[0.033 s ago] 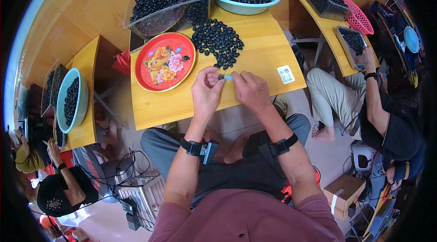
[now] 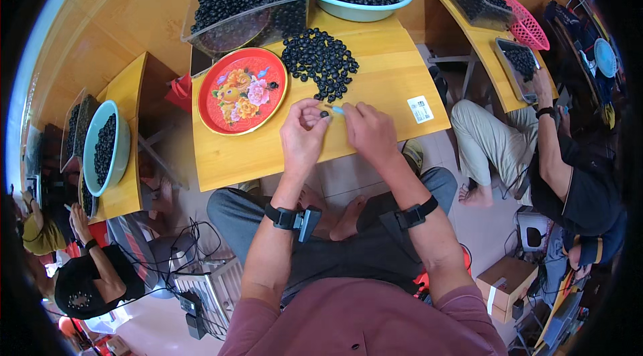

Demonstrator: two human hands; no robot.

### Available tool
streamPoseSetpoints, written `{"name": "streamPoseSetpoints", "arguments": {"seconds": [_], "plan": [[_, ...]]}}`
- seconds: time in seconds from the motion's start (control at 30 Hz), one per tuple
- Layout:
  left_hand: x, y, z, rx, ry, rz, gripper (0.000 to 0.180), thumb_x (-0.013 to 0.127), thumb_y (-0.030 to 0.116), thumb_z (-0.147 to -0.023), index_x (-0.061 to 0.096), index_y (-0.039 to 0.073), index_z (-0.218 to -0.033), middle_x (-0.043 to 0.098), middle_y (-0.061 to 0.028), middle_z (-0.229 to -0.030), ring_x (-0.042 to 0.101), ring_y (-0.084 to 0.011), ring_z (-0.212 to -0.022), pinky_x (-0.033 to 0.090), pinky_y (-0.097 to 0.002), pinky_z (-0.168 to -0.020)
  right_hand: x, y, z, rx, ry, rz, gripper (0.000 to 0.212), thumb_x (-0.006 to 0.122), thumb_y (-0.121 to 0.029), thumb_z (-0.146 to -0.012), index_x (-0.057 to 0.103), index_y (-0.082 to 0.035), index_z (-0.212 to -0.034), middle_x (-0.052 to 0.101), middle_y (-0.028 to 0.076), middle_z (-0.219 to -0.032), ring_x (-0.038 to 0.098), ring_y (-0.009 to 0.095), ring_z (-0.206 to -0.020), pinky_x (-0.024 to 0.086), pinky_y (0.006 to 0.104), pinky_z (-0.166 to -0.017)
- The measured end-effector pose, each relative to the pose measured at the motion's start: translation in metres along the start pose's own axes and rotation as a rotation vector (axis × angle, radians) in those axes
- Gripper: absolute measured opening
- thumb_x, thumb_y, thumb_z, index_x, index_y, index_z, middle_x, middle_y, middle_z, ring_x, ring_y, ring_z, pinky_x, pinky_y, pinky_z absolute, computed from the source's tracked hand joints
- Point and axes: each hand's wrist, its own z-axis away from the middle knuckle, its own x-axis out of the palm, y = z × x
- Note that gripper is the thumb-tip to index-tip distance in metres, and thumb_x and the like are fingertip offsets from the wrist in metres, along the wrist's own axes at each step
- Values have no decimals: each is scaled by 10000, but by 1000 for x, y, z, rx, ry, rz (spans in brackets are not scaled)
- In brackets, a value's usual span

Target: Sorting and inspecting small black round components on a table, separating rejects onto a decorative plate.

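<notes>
Over the front of the yellow table (image 2: 268, 160), my left hand (image 2: 301, 136) pinches a small round black bead-like piece (image 2: 325, 114) between thumb and fingers. My right hand (image 2: 372, 133) is closed on a small tool with a light-blue part (image 2: 337, 110) pointing toward that piece; a gap shows between them. The rest of the tool is hidden in my fingers. Beyond my hands lies a loose pile of similar black pieces (image 2: 325, 61). To the left of it sits a round red tray (image 2: 216, 113) with a flower print, holding one black piece near its right side.
A clear plastic bin (image 2: 284, 16) and a light-blue basin (image 2: 365, 14), both full of black pieces, stand at the back. A white label (image 2: 420, 109) lies at the table's right. People work at side tables left and right. Cables (image 2: 191, 242) trail at lower left.
My right hand has drawn slightly to the right with the light-blue tool, opening a gap from the black piece. My left hand stays about where it was.
</notes>
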Motion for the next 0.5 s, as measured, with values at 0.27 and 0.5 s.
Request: {"name": "streamPoseSetpoints", "arguments": {"seconds": [0.27, 0.5], "plan": [[3, 2, -7, 29, 66, 119, 384, 773, -35, -867, 654, -10, -1231, 673, -49, -957, 658, -96, -824, 549, -240, -779, 5, 4, -5, 22, 33, 35, 47, 630, -119, -888, 644, -79, -908, 581, 78, -734, 669, 270, -685, 552, 413, -581], [-4, 1, -7, 207, 91, -94, 160, 761, -42, -849, 756, -7, -1004, 675, -96, -972, 674, -170, -834, 546, -286, -768, 7, 2, -5, 64, 39, 44, 53, 610, -120, -910, 619, -83, -873, 578, 79, -725, 660, 274, -672, 544, 428, -576]]}}
